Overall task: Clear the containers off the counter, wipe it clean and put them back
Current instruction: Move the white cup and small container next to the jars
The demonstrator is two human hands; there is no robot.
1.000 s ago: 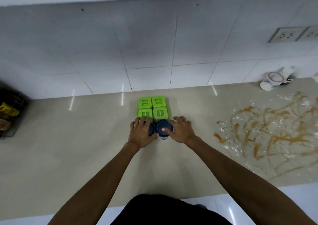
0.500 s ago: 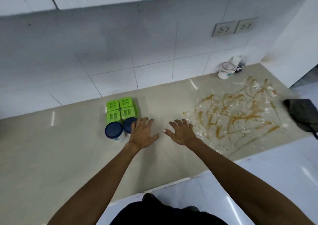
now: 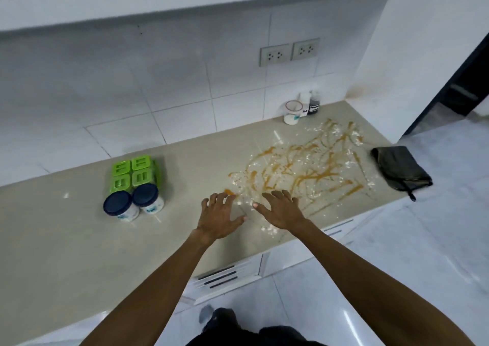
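Two hands sit at mid-frame, both spread wide and holding nothing: the left hand (image 3: 219, 217) is palm down with its fingers fanned and a little bent; the right hand (image 3: 283, 212) is just beside it in the same way; the thumbs point at each other with a small gap between. Whether either palm touches the counter (image 3: 66, 239) cannot be told.

The fingertips of both hands reach the lower left edge of the spill (image 3: 304, 168) — orange-brown streaks mixed with white crumbs, spread over the counter right of centre.

Left of centre stand the moved containers: four green-lidded tubs (image 3: 132, 171) packed in a square block; two white jars (image 3: 117, 204) with dark blue lids stand upright side by side, just below the block in the frame; all are well apart from the left hand.

At the upper right, against the tiled wall (image 3: 105, 86), a white cup (image 3: 292, 112) with a reddish rim stands just above the spill; a white and a dark bottle, the bottles (image 3: 313, 104), stand close behind it.

Near the right edge of the frame a dark folded cloth (image 3: 399, 168) lies at the counter's end — a thin strap hangs past its lower corner.

Two sockets (image 3: 289, 51) sit on the wall above the cup; white drawers (image 3: 225, 277) with dark slots show under the counter's front edge.
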